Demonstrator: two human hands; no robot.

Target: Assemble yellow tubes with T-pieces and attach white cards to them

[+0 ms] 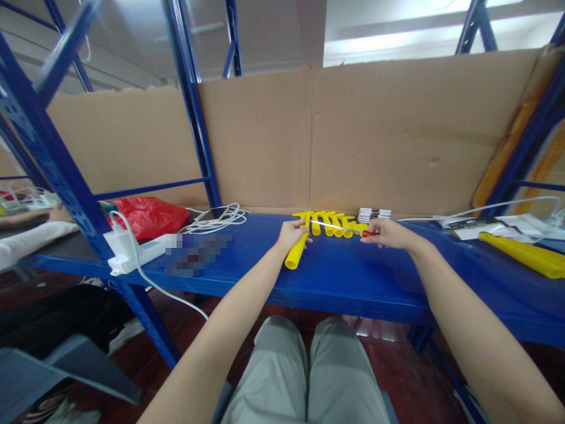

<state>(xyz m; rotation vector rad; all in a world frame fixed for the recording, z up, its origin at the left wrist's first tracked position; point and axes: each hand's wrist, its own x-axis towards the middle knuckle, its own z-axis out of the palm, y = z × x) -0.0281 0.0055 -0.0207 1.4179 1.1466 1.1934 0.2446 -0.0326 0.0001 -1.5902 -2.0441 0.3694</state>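
Note:
My left hand (290,233) is closed around a yellow tube-shaped piece (295,257), whose wide hollow end points down toward me. In my right hand (389,234) is a screwdriver (338,227) with a red handle, held almost level. Its long metal shaft reaches left to the upper part of the yellow piece; whether the tip touches it is too small to tell. Just behind my hands, several similar yellow pieces (339,231) lie in a row on the blue tabletop (344,271).
Small white-and-black parts (374,214) are stacked behind the row. At left are a red plastic bag (150,217), coiled white cable (223,219) and a power strip (145,252). A long yellow piece (523,254) lies at right. Cardboard (375,135) walls off the back; blue posts (194,112) rise beside it.

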